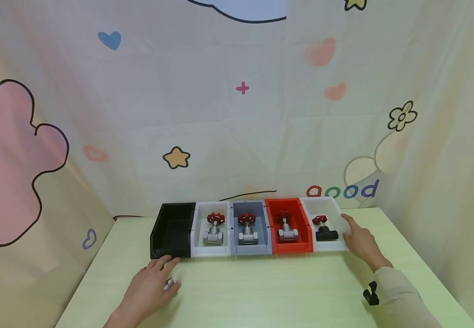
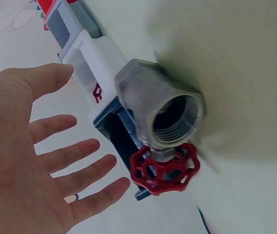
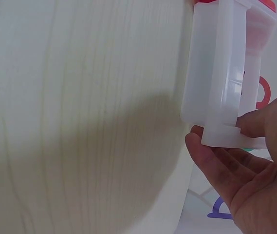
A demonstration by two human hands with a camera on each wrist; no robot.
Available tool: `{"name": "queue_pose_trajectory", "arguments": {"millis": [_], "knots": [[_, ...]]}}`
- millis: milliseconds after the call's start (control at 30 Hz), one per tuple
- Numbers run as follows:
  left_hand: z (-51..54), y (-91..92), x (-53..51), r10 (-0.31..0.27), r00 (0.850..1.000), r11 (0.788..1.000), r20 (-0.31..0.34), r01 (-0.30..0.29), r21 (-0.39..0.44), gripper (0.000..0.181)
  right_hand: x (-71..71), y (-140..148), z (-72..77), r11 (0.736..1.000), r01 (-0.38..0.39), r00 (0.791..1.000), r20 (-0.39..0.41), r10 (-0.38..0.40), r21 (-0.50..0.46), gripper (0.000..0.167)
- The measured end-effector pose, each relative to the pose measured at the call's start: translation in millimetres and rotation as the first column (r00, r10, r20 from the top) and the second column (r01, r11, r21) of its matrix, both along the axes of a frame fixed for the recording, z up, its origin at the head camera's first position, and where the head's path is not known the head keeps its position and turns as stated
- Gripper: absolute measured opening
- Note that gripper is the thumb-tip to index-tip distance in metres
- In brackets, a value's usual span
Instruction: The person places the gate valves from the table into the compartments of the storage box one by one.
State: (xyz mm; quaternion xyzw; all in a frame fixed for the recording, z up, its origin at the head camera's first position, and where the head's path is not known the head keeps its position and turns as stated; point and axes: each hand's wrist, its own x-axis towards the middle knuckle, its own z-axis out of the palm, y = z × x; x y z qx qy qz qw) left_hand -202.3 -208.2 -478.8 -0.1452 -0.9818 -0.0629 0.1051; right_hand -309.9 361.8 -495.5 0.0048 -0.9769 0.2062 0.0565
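A row of joined bins stands on the table. My right hand (image 1: 362, 241) grips the right wall of the end white bin (image 1: 326, 205), thumb inside and fingers outside in the right wrist view. That bin holds a black valve (image 1: 326, 234) with a red handwheel. My left hand (image 1: 146, 287) is spread with straight fingers in front of the black bin (image 1: 170, 252); whether the fingertips touch it I cannot tell. A silver gate valve (image 2: 153, 102) with a red handwheel is beside the left hand, mostly hidden by it in the head view.
Silver valves with red handwheels lie in the left white bin (image 1: 211, 251), the grey-blue bin (image 1: 251, 249) and the red bin (image 1: 292, 247). A small black object (image 1: 371, 294) shows beside the right sleeve. A printed curtain (image 1: 229, 136) hangs behind the table (image 1: 261, 291).
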Motion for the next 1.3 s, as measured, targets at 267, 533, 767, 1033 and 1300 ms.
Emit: {"name": "queue_pose_trajectory", "arguments": {"millis": [267, 533, 767, 1033, 1300], "knots": [[-7.7, -8.9, 5.1, 0.030, 0.999, 1.000, 0.033, -0.030, -0.002, 0.059, -1.6, 1.4, -2.1, 1.000, -0.005, 1.000, -0.012, 0.005, 0.000, 0.058], [-13.1, -13.6, 8.6, 0.086, 0.991, 0.996, 0.098, -0.085, -0.009, 0.059, -1.7, 1.6, -3.4, 1.000, -0.004, 1.000, -0.007, 0.004, 0.004, 0.058], [-19.1, -14.8, 7.0, 0.070, 0.984, 0.996, 0.166, -0.079, 0.046, 0.049, -1.4, 1.4, -3.1, 1.000, -0.001, 1.000, -0.009, 0.001, 0.002, 0.058], [-28.6, -15.7, -2.2, 0.071, 0.951, 0.996, 0.301, -0.083, 0.028, 0.054, -1.4, 1.3, -2.8, 1.000, -0.007, 1.000, -0.017, 0.007, 0.001, 0.059], [-32.3, -14.6, -8.4, 0.057, 0.947, 0.997, 0.316, -0.069, 0.024, 0.052, -1.1, 1.6, -2.3, 1.000, -0.011, 1.000, -0.013, 0.011, 0.000, 0.059]]}}
